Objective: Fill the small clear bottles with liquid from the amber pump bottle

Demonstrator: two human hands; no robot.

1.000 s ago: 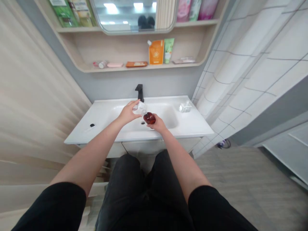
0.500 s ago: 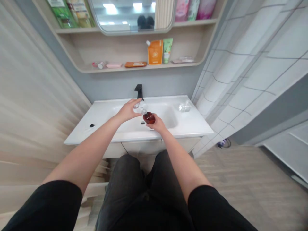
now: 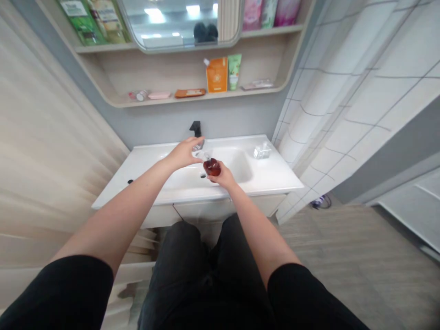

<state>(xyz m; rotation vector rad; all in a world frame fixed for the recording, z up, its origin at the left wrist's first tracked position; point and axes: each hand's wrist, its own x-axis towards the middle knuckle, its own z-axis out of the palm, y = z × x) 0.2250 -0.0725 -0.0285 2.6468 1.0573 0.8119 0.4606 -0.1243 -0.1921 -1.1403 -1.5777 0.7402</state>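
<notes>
Over the sink [image 3: 240, 165], my right hand [image 3: 222, 176] is wrapped round a small reddish-brown bottle [image 3: 212, 167]. Just left of it, my left hand [image 3: 184, 154] curves its thumb and fingers round a clear, see-through container [image 3: 203, 155], perhaps a bottle. The clear container's end meets or nearly meets the top of the brown bottle; blur hides whether they touch. Behind my left hand stands the black faucet [image 3: 195, 127]. Below the two vessels shows the dark drain hole [image 3: 203, 176].
A clear, box-like item [image 3: 262, 151] sits on the counter's right side, and a small black object [image 3: 130, 182] on its left. Above, the shelf [image 3: 151, 101] holds an orange pouch [image 3: 217, 75], a green tube [image 3: 234, 72] and small packets. A beige curtain [image 3: 51, 137] hangs left.
My view has shifted slightly. Both hands keep hold of their vessels over the sink, and the clear container has tilted a little, with less of it showing past my left fingers.
</notes>
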